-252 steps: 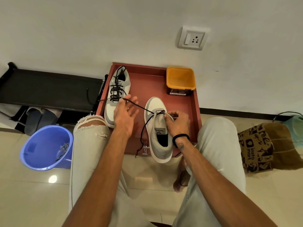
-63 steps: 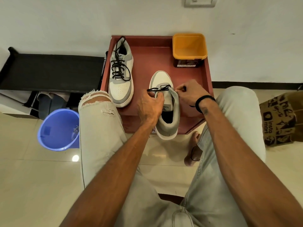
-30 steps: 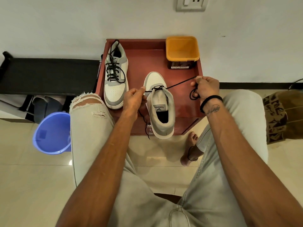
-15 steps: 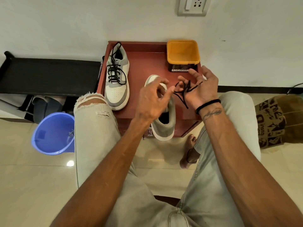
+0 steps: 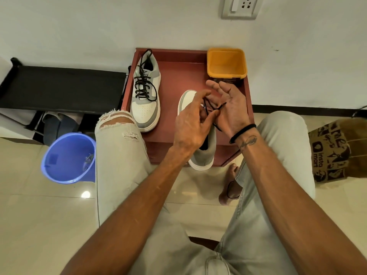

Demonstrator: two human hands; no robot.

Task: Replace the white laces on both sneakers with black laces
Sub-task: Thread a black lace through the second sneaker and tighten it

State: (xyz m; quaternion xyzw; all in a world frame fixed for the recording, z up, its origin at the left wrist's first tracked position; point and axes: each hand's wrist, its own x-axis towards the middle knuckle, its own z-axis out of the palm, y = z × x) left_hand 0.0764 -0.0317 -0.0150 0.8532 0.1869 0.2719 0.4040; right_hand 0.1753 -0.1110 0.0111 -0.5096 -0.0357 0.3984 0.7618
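Two grey and white sneakers stand on a red table (image 5: 178, 76). The far sneaker (image 5: 146, 90) at the left carries black laces up its front. The near sneaker (image 5: 204, 157) lies under my hands, with only its toe and heel showing. Above it, my left hand (image 5: 190, 124) pinches the black lace (image 5: 212, 107) with its fingertips. My right hand (image 5: 231, 108) is held palm inward with fingers spread, and the lace crosses its palm. My hands hide the near sneaker's eyelets.
An empty orange tub (image 5: 226, 62) stands at the table's back right corner. A blue bucket (image 5: 67, 157) is on the floor at the left, beside a black bench (image 5: 59, 86). A printed paper bag (image 5: 333, 151) stands at the right. My knees flank the table.
Both hands have left the sides of the near sneaker and met above it. The lace, pulled taut sideways a second ago, is now slack and bunched between them.
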